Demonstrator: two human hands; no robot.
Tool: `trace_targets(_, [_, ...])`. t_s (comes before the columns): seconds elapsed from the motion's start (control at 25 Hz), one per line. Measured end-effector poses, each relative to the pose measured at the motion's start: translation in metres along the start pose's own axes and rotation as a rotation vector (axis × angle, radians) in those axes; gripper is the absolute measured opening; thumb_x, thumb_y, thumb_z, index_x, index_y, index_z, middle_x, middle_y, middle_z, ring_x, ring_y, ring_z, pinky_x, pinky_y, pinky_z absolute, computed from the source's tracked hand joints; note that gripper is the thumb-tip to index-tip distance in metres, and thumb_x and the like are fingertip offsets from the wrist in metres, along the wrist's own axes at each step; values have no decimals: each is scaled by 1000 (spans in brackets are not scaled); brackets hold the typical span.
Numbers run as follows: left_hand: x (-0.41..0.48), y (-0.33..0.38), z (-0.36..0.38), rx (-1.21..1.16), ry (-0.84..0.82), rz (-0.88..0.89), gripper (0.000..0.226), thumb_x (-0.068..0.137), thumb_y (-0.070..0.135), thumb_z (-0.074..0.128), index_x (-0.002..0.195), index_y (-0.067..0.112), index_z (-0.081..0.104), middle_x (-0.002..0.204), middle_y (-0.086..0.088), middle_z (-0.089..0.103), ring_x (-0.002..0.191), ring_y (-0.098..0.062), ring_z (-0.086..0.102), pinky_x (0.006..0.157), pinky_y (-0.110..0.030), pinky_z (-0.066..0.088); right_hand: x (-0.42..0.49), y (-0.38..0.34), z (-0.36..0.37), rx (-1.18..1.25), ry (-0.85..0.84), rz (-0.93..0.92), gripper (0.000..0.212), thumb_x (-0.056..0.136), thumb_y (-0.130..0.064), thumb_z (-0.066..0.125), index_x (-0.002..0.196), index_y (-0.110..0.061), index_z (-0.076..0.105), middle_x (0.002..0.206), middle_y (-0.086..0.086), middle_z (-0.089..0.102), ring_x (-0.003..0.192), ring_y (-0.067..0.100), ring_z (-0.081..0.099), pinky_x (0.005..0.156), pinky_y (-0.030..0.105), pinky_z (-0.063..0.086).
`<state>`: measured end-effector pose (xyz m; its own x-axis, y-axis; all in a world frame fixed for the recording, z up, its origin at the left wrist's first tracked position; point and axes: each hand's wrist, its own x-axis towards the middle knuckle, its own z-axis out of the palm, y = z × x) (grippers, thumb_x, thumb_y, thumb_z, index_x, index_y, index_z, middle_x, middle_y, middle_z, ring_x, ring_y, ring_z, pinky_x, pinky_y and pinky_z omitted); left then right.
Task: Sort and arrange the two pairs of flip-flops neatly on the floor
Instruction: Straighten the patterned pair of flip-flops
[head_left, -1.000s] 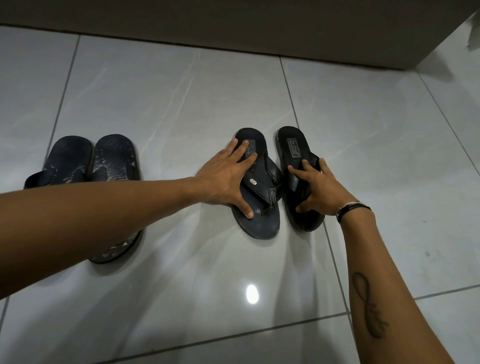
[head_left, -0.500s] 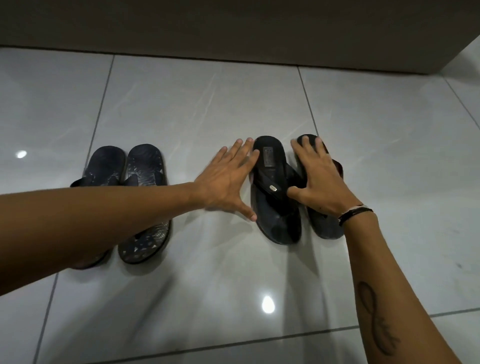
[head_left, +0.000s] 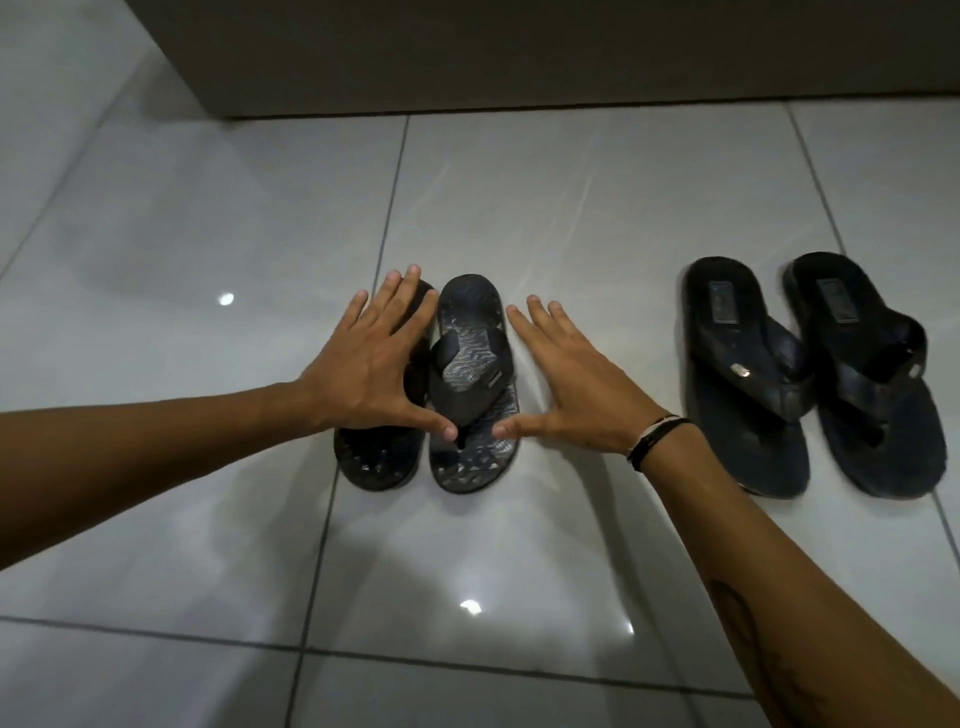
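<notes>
Two pairs of dark flip-flops lie on the pale tiled floor. The patterned pair is in the middle: its right flip-flop (head_left: 470, 384) shows fully, its left flip-flop (head_left: 376, 460) is mostly hidden under my left hand (head_left: 371, 364), which lies flat over it with fingers spread. My right hand (head_left: 569, 387) is open, palm down on the floor just right of the patterned pair, its thumb at the sole's edge. The plain black pair stands side by side at the right, one flip-flop (head_left: 745, 384) next to the other (head_left: 867, 379), with no hand on them.
A dark wall base or cabinet (head_left: 519, 57) runs along the far side of the floor. Glossy tiles (head_left: 467, 597) with light reflections surround both pairs. A dark band sits on my right wrist.
Both hands left the plain black pair and moved left to the patterned pair. The view swung left, so the black pair now sits at the right.
</notes>
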<state>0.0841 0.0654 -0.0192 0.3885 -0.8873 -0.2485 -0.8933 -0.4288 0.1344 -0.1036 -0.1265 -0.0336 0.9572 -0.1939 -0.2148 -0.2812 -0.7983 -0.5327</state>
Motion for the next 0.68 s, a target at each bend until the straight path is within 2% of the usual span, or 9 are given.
trace_targets(0.08, [-15,-19,0,-25,-89,-15,163,43,110,49,167,21,-8,172,-7,-30,159,-27,-27,130,-51,-3,11,-16,10,-21,-56,-34,138,69,-69,82,168,-19,-1,177,6,-9,164,25,-12,131,40,9])
trace_targets(0.24, [-25,-34,6,-58,-276,-32,165,44,97,71,167,20,-7,173,-5,-29,159,-25,-28,132,-46,4,28,-31,21,-164,-90,-78,137,69,-66,84,167,-9,6,177,10,-3,164,24,-7,133,38,7])
trace_targets(0.36, [-25,-34,10,-40,-271,-27,165,45,94,75,167,19,-7,175,-4,-22,160,-23,-25,133,-45,5,36,-37,24,-232,-107,-67,135,66,-65,86,165,-5,16,176,12,9,164,28,1,131,37,8])
trace_targets(0.52, [-32,-52,7,-43,-312,-74,167,41,96,72,166,22,-10,175,-1,-24,160,-21,-25,132,-48,10,49,-65,36,-271,-95,-63,136,62,-68,86,163,-3,21,174,15,17,163,32,10,133,38,12])
trace_targets(0.68, [-73,-117,-1,23,-359,-92,167,43,94,75,166,22,-12,174,-2,-24,159,-22,-26,131,-41,1,74,-132,76,-235,-73,-99,135,66,-68,83,163,1,19,174,19,16,162,36,10,133,44,12])
